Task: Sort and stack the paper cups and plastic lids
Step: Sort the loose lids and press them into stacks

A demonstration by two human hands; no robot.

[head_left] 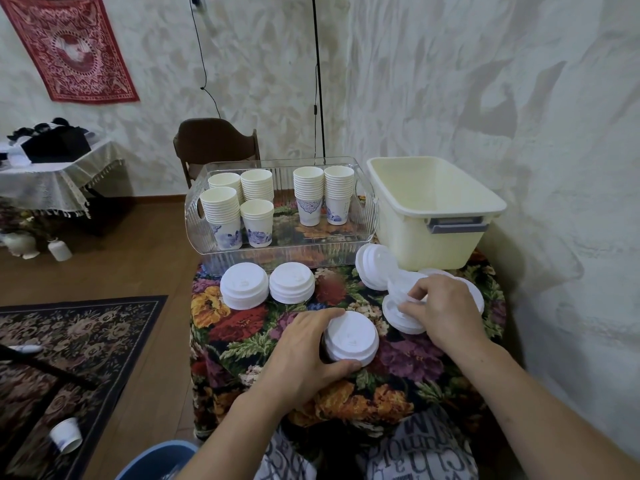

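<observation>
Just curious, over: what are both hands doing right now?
Left hand grips lid stack. Right hand fingers pinch a loose lid. Nothing in the way.

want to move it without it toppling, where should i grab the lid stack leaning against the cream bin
Probably by its rim edges, from the table's open left side. The leaning lid stack is tilted with its top against the cream bin, so gripping across the stacked rims holds the lids together.

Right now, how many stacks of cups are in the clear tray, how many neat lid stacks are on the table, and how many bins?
Cup stacks in the clear tray: 6, for example
Neat lid stacks: 3, for example
Bins: 1, the cream bin
Total: 10
</observation>
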